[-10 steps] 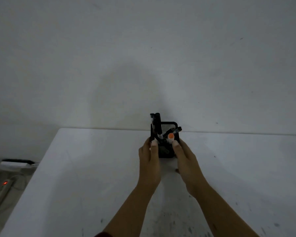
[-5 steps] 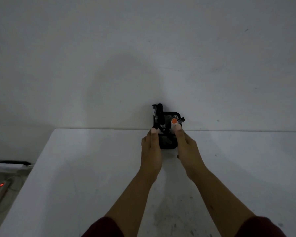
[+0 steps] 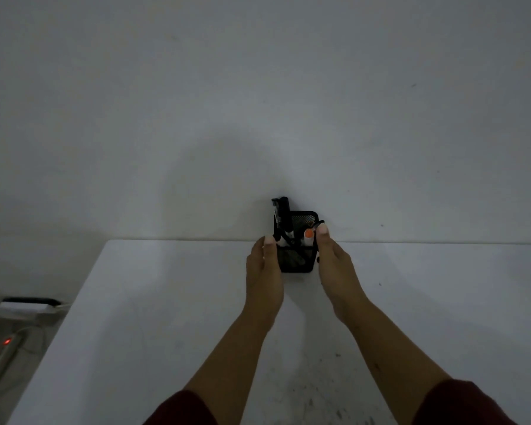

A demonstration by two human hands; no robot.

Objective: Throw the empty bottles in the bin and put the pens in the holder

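A black mesh pen holder (image 3: 296,259) stands near the far edge of the white table (image 3: 166,302), close to the wall. Several pens stick out of it: dark ones (image 3: 282,214) lean at its left side and an orange-capped one (image 3: 309,234) sits at the right. My left hand (image 3: 264,271) grips the holder's left side with the thumb at the rim. My right hand (image 3: 334,265) grips the right side, thumb on the top edge beside the orange cap. No bottles or bin are in view.
A bare grey wall (image 3: 258,102) rises right behind the table. Off the table's left edge, on the floor, lie a white power strip with a red light (image 3: 6,342), cables and a dark flat object (image 3: 29,302).
Both hands have slid the holder away from me toward the wall, and it now stands near the table's far edge. My arms have stretched further out.
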